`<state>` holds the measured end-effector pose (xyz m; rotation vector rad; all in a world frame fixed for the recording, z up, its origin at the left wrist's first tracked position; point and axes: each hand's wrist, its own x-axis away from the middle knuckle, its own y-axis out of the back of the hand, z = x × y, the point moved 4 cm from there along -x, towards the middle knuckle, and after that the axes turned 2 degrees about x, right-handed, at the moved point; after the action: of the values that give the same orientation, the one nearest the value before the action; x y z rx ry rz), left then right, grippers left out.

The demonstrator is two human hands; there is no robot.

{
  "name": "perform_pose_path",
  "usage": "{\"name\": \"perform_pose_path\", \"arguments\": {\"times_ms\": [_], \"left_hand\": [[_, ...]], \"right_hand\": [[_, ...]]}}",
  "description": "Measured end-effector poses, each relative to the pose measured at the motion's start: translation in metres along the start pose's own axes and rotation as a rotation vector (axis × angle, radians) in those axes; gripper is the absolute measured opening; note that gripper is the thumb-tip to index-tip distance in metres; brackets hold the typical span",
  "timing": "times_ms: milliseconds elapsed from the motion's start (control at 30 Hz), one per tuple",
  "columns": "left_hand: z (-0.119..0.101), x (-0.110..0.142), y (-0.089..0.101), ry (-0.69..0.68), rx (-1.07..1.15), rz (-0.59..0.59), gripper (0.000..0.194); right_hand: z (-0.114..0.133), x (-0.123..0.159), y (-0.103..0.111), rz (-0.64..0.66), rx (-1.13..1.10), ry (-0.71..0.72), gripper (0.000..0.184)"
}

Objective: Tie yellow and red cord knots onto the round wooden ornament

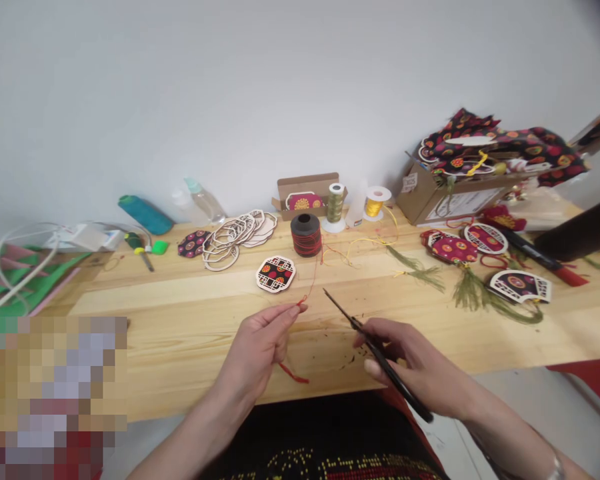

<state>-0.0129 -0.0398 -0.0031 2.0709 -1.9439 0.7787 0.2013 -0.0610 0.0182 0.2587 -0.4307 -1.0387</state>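
Observation:
Near the table's front edge my left hand [260,340] pinches a red cord [295,377], whose end hangs below the palm. A thin red thread runs from the fingertips up toward the dark spool of red thread [306,239]. My right hand [410,360] is closed around long black scissors [380,353], their narrow tips pointing up and left, apart from the cord. Whether the blades are parted is hard to see. Just beyond my left hand lies a wooden-framed ornament [276,274] with dark patterned fabric.
Wooden frames [237,233] lie overlapped at the back. A green spool [335,210] and a yellow spool [377,203] stand near the wall. At right are tasselled ornaments [517,287] and a cardboard box [450,203] heaped with fabric. A screwdriver [143,250] lies at left.

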Motion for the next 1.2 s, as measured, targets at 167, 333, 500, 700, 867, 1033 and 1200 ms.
{"name": "perform_pose_path", "arguments": {"times_ms": [167, 333, 500, 700, 867, 1033, 1200], "left_hand": [[-0.006, 0.003, 0.002, -0.013, -0.004, 0.020, 0.035], [-0.007, 0.006, 0.000, -0.005, 0.014, 0.025, 0.032], [-0.006, 0.009, -0.001, 0.006, 0.008, 0.038, 0.032], [-0.005, 0.010, 0.000, 0.007, -0.025, 0.043, 0.029], [-0.002, 0.010, 0.000, 0.013, -0.037, 0.052, 0.028], [-0.002, 0.010, -0.001, 0.022, -0.037, 0.058, 0.029], [-0.002, 0.011, -0.001, 0.022, -0.044, 0.058, 0.028]], "right_hand": [[0.007, -0.006, -0.010, 0.169, -0.130, 0.023, 0.054], [0.003, -0.012, -0.020, 0.219, -0.227, -0.039, 0.058], [0.000, -0.018, -0.024, 0.223, -0.244, -0.014, 0.056], [-0.002, -0.024, -0.024, 0.236, -0.213, 0.003, 0.057], [-0.007, -0.027, -0.027, 0.265, -0.257, -0.010, 0.056], [-0.010, -0.028, -0.029, 0.281, -0.337, -0.023, 0.051], [-0.009, -0.027, -0.031, 0.285, -0.404, -0.044, 0.047]]}}
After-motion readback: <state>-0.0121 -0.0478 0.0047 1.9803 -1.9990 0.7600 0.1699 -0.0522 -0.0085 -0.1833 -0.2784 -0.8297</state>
